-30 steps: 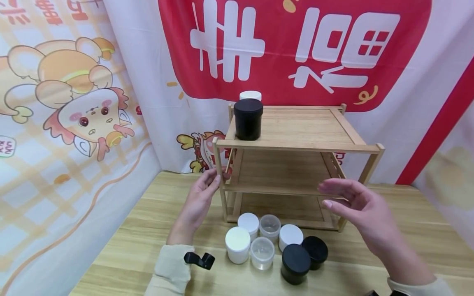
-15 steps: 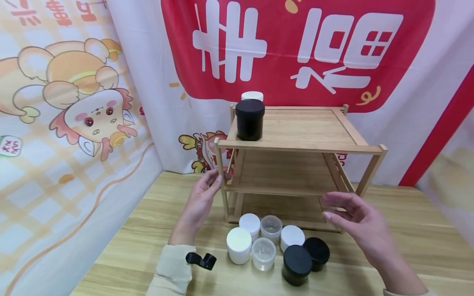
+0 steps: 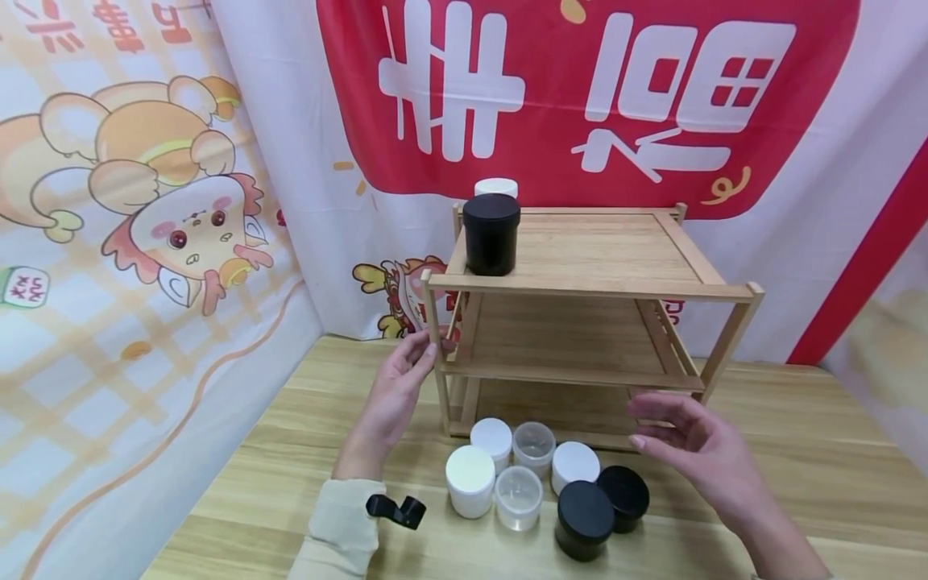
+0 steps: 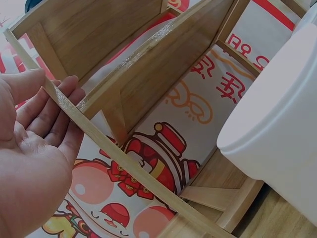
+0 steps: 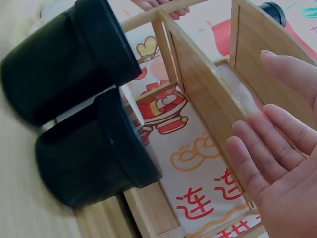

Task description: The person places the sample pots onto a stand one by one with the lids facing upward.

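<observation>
A three-tier wooden shelf rack (image 3: 602, 250) stands in the middle of the head view. My left hand (image 3: 395, 387) grips its front left post (image 4: 124, 161), thumb on the near side and fingers behind. My right hand (image 3: 706, 459) hovers near the rack's front right corner, holding nothing, its fingers (image 5: 270, 144) relaxed and apart from the thumb. Before the rack stand several lidded jars: a white jar (image 3: 470, 483), a clear jar (image 3: 519, 499) and a black jar (image 3: 584, 519) sit nearest me. Close behind them are more white, clear and black ones.
On the top tier's left side stands a tall black jar (image 3: 491, 238), partly hiding a white-lidded jar (image 3: 496, 187). The wooden table (image 3: 268, 451) runs to a printed cloth backdrop (image 3: 290, 161) behind and at the left.
My right hand has dropped slightly, from beside the middle tier toward the bottom one. My left hand stays on the post. The jars have not moved; the head view has shifted a little.
</observation>
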The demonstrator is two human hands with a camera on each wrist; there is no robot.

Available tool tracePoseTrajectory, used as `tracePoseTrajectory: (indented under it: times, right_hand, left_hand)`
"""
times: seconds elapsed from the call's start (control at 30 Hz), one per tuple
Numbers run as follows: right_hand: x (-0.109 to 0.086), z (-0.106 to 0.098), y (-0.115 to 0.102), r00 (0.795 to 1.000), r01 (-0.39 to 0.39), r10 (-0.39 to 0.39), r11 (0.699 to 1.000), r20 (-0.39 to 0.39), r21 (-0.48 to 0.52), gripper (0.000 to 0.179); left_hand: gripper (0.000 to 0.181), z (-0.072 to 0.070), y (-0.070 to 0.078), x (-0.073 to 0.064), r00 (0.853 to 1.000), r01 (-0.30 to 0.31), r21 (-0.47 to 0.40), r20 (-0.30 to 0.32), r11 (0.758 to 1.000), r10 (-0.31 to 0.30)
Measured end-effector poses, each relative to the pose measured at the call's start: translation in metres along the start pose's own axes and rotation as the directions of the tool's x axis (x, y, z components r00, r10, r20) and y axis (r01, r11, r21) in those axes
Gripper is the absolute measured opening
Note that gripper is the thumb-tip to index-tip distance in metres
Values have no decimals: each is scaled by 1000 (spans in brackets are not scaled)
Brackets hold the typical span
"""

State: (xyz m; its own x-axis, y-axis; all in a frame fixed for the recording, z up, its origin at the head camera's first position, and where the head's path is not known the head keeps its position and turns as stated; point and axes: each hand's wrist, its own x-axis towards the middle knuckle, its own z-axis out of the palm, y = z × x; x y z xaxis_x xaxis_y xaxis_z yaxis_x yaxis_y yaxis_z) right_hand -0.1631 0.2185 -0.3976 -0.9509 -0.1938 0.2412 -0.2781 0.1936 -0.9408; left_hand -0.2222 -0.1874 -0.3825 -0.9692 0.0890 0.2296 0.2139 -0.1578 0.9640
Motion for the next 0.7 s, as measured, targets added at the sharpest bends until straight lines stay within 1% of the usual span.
tracePoseTrajectory:
  times: [0.33,0.57,0.7]
  right_hand:
    - [-1,0,9,1000,-13,13,998,10,-64,50]
    - [-2,-2,14,1000,-6,8,997,21,-73,49]
    - [-3,-4,19,1000,-9,11,994,20,-108,50]
  left_hand:
    - [39,0,-2,1,1000,-5,-2,-5,1000,5]
    - [39,-1,-3,2,1000,-1,4,-15,1000,1]
    - [37,-1,-4,3,1000,1,4,-15,1000,-1]
